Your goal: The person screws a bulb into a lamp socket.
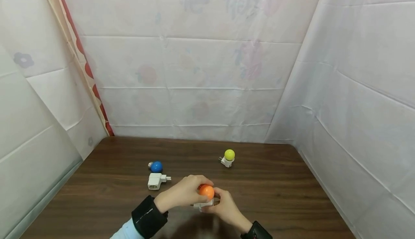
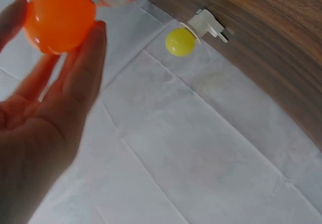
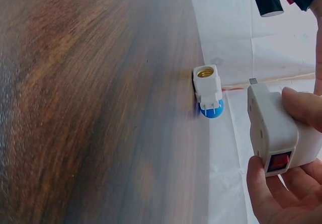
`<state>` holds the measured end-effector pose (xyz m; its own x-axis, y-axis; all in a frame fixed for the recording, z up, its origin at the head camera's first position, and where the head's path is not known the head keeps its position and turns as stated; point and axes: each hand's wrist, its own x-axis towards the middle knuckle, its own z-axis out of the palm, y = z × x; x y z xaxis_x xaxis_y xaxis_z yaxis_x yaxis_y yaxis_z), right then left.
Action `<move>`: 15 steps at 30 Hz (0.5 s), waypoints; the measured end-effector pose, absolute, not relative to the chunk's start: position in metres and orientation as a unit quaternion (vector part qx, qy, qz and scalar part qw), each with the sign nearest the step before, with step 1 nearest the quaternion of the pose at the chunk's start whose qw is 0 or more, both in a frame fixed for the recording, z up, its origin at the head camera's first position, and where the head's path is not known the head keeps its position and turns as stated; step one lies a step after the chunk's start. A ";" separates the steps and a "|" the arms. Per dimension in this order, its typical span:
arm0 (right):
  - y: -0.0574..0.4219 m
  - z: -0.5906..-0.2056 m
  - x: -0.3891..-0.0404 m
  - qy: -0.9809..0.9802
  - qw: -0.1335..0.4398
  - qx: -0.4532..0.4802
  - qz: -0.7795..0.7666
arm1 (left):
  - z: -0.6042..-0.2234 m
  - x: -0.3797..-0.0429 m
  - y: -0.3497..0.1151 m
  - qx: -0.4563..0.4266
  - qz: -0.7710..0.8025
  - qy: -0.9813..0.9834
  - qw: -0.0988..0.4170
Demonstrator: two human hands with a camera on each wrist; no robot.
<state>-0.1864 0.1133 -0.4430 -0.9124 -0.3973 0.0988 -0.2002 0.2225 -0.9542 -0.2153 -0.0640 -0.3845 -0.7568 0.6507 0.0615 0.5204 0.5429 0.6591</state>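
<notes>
Over the front of the table, my left hand (image 1: 187, 192) grips an orange light bulb (image 1: 207, 191) with fingers and thumb around its globe. In the left wrist view a bit of the bulb's metal base shows between the orange globe (image 2: 59, 16) and a white socket housing. My right hand (image 1: 228, 208) holds that white plug-in lamp socket (image 3: 274, 128), which has a red rocker switch (image 3: 279, 160) at one end. Its thumb lies on one side and fingers on the other. Bulb and socket are against each other, the socket's mouth hidden.
To the left, a blue bulb (image 1: 157, 167) lies behind a second white plug-in socket (image 1: 154, 181), whose threaded hole shows in the right wrist view. Farther back on the right, a yellow bulb (image 1: 229, 154) sits in a white plug-in socket (image 1: 226, 162). White sheets (image 1: 201, 109) surround the table.
</notes>
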 end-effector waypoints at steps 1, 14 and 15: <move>0.113 -0.441 -0.185 0.777 0.083 -0.194 -0.593 | -0.385 -0.217 -0.065 0.340 0.339 0.871 0.102; 0.113 -0.442 -0.186 0.771 0.078 -0.198 -0.601 | -0.388 -0.220 -0.067 0.363 0.340 0.861 0.105; 0.113 -0.441 -0.186 0.772 0.078 -0.196 -0.599 | -0.389 -0.220 -0.066 0.362 0.341 0.862 0.101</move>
<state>-0.1855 0.1132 -0.4414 -0.9111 -0.3959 0.1150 -0.2097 0.2047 -0.9561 -0.2199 -0.0664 -0.3886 -0.7170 0.6933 0.0726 0.5554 0.5053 0.6605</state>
